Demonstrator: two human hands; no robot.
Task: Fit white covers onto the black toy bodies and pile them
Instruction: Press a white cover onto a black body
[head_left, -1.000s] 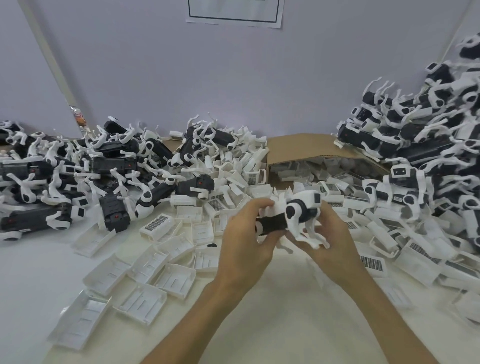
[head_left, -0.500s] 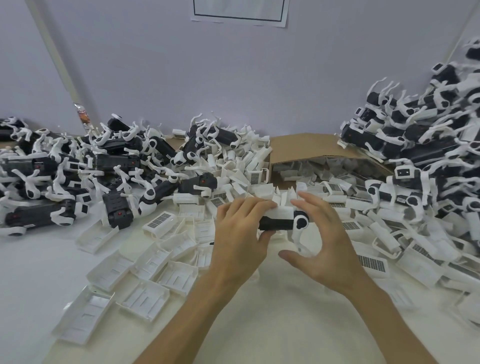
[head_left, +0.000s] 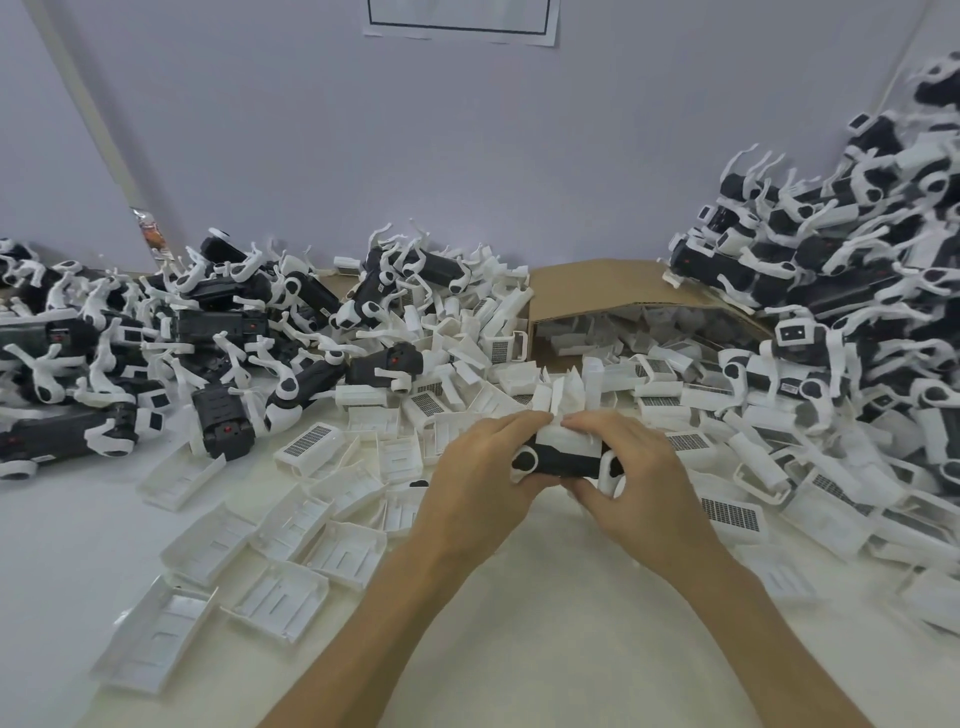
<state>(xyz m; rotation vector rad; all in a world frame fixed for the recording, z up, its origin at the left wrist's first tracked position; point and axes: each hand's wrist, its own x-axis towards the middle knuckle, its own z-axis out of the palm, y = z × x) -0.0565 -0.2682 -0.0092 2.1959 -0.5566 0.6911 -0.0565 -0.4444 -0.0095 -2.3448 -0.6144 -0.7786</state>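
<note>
toy body (head_left: 566, 461) half under fingers (head_left: 608, 431)

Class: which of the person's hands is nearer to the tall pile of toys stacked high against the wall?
Right. The right hand holds the end of the toy that faces the tall pile. The left hand holds the toy's other end, farther from that pile.

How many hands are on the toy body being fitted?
2. Left hand grips the toy body at its left end; right hand at its right, fingers on the white cover.
</note>
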